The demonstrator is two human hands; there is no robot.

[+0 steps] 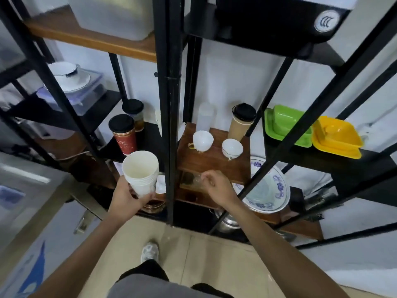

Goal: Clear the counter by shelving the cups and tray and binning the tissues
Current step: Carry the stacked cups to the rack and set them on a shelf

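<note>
Cups, a nested stack of white paper cups, sit upright in your left hand, fingers wrapped around the base, likely ready to shelve. Your right hand pinches a small clear glass at the edge of the lower wooden shelf. Beyond, 2 white teacups occupy that shelf; a black upright post stands between your hands. No tray or tissues show.

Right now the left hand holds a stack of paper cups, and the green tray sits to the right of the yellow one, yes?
Not quite. The head view shows the green tray left of the yellow tray. The left hand does hold the stack of paper cups.
</note>
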